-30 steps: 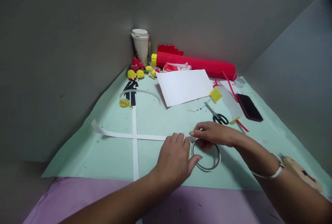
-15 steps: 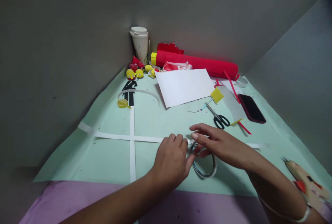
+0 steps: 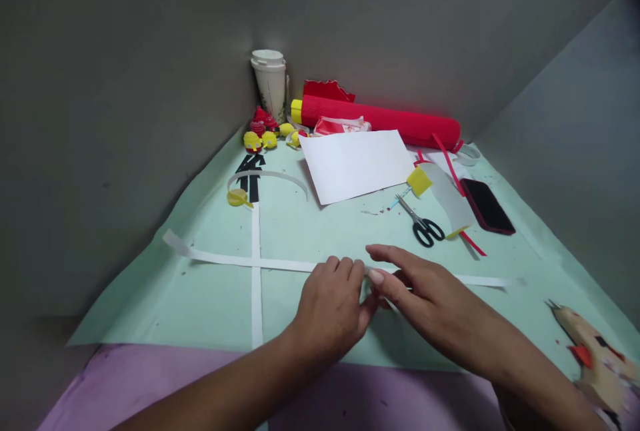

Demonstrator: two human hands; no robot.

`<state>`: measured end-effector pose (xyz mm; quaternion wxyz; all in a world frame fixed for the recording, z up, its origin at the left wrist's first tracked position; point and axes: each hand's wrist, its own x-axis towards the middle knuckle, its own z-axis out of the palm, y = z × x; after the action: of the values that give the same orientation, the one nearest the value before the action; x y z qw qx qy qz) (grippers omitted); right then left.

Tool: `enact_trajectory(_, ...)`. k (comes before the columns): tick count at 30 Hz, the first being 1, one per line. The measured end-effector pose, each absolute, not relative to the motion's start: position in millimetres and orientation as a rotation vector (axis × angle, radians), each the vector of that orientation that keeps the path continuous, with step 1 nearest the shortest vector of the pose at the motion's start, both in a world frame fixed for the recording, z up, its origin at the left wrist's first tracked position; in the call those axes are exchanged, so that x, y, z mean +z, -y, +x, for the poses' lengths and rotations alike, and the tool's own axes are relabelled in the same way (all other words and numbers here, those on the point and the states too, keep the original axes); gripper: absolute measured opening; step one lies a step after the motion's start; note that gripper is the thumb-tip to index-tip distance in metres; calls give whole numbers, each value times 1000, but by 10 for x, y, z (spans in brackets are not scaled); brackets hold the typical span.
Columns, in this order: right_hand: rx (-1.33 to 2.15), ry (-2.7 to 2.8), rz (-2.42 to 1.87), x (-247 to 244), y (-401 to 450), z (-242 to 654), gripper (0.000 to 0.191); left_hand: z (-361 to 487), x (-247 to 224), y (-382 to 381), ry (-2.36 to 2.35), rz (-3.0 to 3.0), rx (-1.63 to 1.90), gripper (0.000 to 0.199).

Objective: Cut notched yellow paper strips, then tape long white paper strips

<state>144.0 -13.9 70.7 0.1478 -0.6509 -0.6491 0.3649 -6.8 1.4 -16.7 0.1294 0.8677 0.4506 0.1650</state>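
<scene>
Two long white paper strips form a cross on the green sheet; the crosswise paper strip [image 3: 280, 264] passes under my hands, and the upright paper strip [image 3: 257, 304] runs toward me. My left hand [image 3: 333, 301] is closed, its fingers curled over the crosswise strip and its thumb reaching toward my right hand. My right hand [image 3: 420, 291] is bent around a thin ring-shaped roll of tape, now almost wholly hidden behind the fingers. Its thumb presses at a shiny bit of tape [image 3: 368, 271] beside my left fingertips, with the index finger stretched above.
Black-handled scissors [image 3: 425, 228] and a phone [image 3: 487, 206] lie right of centre. A glue gun [image 3: 590, 351] rests at the right edge. Behind are a white sheet [image 3: 357, 164], a red paper roll [image 3: 385, 119], a lidded cup [image 3: 270, 84] and small yellow figures [image 3: 253, 141].
My right hand has turned and closed in against my left, so the ring that showed below it is now mostly hidden. The crosswise strip has shifted slightly at its left end.
</scene>
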Motion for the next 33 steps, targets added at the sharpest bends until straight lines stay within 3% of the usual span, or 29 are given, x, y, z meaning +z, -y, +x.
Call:
enact_trajectory(7, 1005, 1973, -1726, 685, 117, 1441, 42, -68, -172, -19, -1316, 2534, 533, 13)
enact_trajectory(11, 433, 1985, -1906, 460, -55, 1774, 35, -70, -178, -16, -1317, 2582, 534, 25)
enact_trajectory(15, -57, 1985, -2238, 43, -248, 2190, 35, -77, -204, -9, -1317, 2608, 579, 23)
enact_trajectory(21, -159, 1900, -2358, -229, -377, 2398, 37, -92, -215, -10, -1292, 2617, 593, 23)
enact_trajectory(33, -100, 1923, -2460, -72, -470, 2508, 30, -121, -215, -5, -1267, 2596, 609, 23)
